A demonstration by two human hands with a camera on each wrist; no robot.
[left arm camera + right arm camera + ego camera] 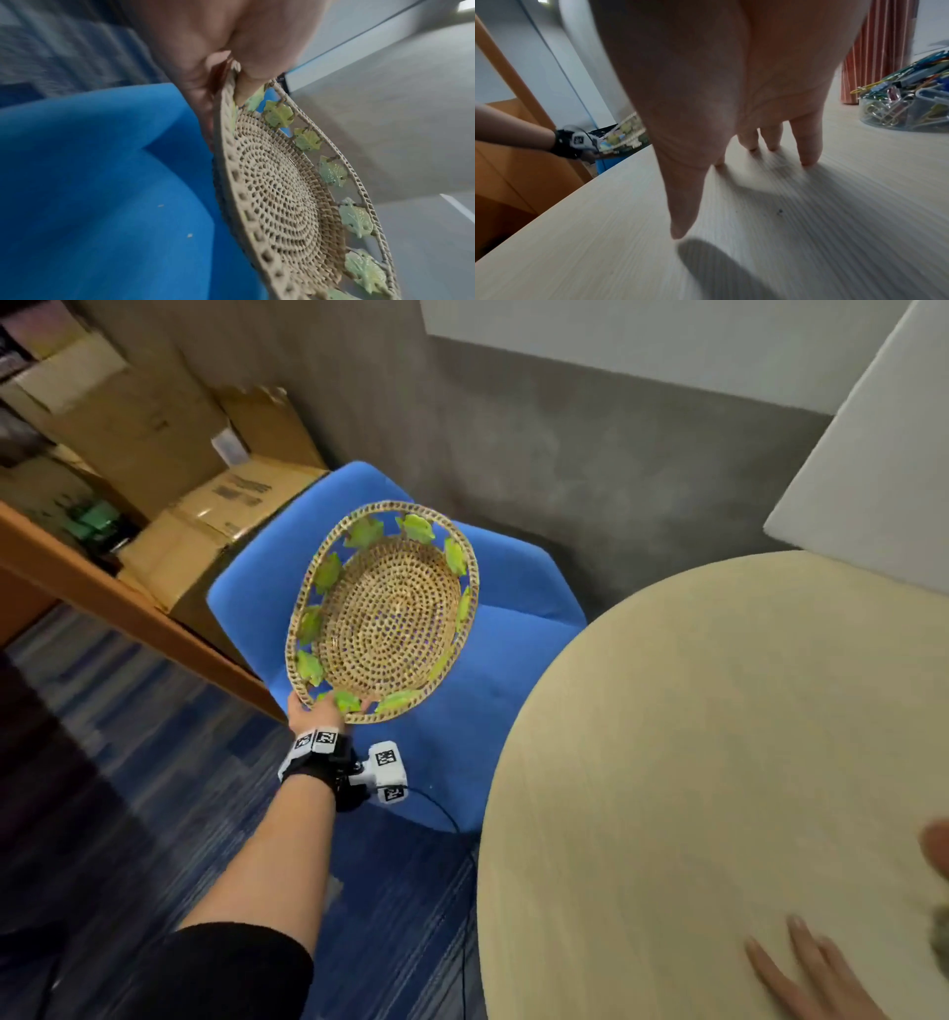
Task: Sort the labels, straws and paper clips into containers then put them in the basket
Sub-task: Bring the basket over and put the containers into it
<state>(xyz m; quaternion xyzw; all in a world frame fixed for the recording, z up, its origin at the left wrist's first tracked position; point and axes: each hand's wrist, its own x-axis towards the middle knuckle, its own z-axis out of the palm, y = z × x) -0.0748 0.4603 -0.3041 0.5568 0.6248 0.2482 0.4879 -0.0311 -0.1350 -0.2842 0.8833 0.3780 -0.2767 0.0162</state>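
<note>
A round woven basket with green leaf ornaments round its wall hangs tilted above a blue chair. My left hand pinches its near rim, thumb inside and fingers outside, as the left wrist view shows on the basket. The basket is empty. My right hand lies flat with straight fingers on the pale round table. A clear container of coloured paper clips stands on the table to the right of that hand. No labels or straws are in view.
Cardboard boxes are stacked behind the chair beside an orange wooden desk edge. A cable runs from my left wrist camera down past the table's edge. A white panel leans at the far right.
</note>
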